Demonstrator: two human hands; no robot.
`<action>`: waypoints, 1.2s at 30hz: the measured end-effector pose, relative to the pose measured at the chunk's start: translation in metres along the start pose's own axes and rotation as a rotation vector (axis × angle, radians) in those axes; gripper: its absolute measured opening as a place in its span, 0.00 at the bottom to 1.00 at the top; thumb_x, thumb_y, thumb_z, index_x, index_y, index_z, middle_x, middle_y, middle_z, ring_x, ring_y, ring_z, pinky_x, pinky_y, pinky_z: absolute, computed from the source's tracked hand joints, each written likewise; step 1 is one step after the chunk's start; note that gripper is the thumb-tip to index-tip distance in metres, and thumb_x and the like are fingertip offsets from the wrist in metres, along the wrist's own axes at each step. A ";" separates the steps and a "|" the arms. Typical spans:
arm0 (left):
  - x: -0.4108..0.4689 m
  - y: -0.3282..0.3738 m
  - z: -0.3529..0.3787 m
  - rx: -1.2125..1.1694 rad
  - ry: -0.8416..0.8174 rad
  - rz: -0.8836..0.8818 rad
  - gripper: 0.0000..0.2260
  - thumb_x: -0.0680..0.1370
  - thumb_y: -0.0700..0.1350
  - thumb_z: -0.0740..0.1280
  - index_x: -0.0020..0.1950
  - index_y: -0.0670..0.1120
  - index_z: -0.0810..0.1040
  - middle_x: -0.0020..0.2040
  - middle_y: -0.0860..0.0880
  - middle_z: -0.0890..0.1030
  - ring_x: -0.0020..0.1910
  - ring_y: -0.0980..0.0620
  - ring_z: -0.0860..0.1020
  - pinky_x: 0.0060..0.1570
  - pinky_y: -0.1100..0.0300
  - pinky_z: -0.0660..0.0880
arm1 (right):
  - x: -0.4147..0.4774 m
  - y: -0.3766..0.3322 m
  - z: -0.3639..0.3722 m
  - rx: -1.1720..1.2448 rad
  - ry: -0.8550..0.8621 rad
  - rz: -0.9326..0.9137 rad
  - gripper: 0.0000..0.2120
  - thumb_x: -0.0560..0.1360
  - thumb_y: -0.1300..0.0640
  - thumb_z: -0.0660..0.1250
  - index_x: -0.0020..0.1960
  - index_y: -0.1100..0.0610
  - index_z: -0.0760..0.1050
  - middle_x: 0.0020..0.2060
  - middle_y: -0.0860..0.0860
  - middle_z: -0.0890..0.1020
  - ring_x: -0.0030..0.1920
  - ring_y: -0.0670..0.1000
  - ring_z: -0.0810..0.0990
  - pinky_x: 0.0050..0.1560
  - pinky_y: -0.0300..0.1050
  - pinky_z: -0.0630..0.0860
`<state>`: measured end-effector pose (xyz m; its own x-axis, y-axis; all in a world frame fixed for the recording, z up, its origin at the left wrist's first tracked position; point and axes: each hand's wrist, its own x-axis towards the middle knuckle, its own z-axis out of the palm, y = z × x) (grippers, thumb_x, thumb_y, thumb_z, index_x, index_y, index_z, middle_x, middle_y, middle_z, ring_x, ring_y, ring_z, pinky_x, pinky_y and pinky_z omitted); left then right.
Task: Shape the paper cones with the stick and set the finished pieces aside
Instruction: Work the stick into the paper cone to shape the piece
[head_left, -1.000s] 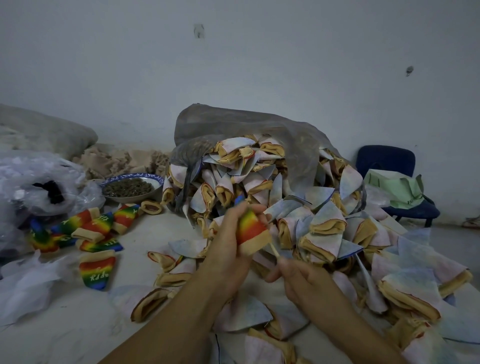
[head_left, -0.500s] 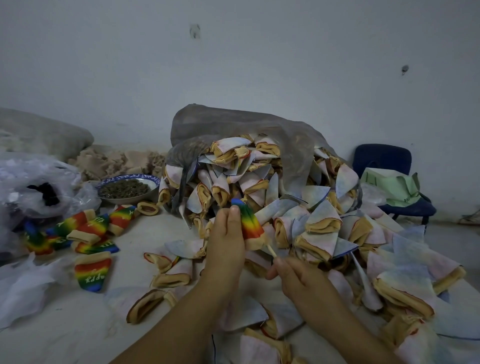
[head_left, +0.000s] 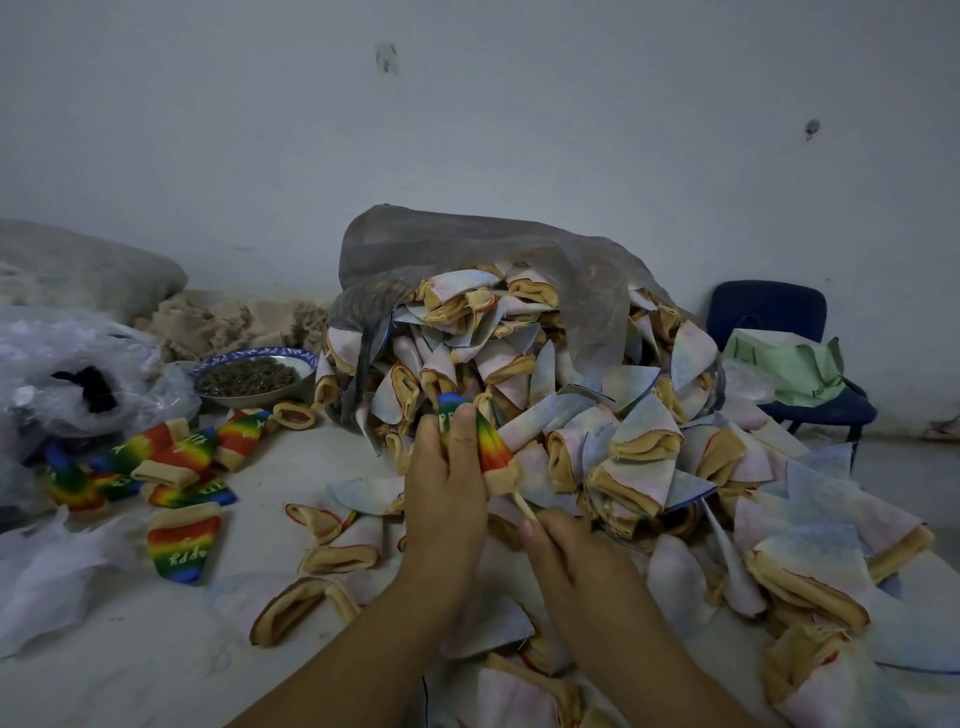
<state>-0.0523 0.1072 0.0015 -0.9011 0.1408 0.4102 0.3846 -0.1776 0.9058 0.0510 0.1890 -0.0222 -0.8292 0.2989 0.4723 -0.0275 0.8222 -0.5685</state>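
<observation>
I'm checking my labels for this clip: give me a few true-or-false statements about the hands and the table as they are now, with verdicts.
1. The left hand grips a rainbow cone. True.
2. The right hand holds the stick, which runs up to the cone's tan end. True.
3. The bowl of dark bits stands to the right of the big pile of cones. False: it stands to the pile's left.
4. The blue chair is bare. False: a green bag lies on it.
5. Other rainbow pieces lie on the table to the left of the hands. True.
</observation>
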 end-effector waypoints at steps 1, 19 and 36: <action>0.000 0.000 -0.001 0.014 0.032 -0.003 0.20 0.75 0.64 0.55 0.46 0.48 0.72 0.44 0.40 0.77 0.42 0.47 0.78 0.42 0.51 0.75 | -0.001 -0.002 0.003 -0.020 -0.009 -0.017 0.14 0.79 0.44 0.52 0.52 0.52 0.71 0.27 0.43 0.72 0.35 0.36 0.73 0.33 0.32 0.66; 0.013 -0.016 -0.012 0.440 -0.055 0.504 0.11 0.81 0.45 0.57 0.38 0.51 0.67 0.28 0.57 0.64 0.34 0.63 0.73 0.32 0.74 0.66 | 0.004 0.014 -0.036 -0.175 0.101 -0.014 0.20 0.72 0.34 0.45 0.41 0.46 0.68 0.30 0.46 0.74 0.32 0.45 0.73 0.30 0.47 0.71; 0.018 -0.006 -0.015 -0.198 -0.473 -0.332 0.16 0.72 0.57 0.66 0.54 0.49 0.81 0.45 0.46 0.85 0.46 0.47 0.83 0.43 0.56 0.77 | 0.007 0.024 -0.032 -0.082 -0.035 0.110 0.14 0.79 0.45 0.55 0.46 0.52 0.75 0.37 0.48 0.79 0.38 0.43 0.75 0.39 0.43 0.71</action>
<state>-0.0741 0.0965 0.0016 -0.7620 0.6292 0.1531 0.0130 -0.2215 0.9751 0.0626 0.2264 -0.0105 -0.8437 0.3736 0.3855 0.1094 0.8227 -0.5578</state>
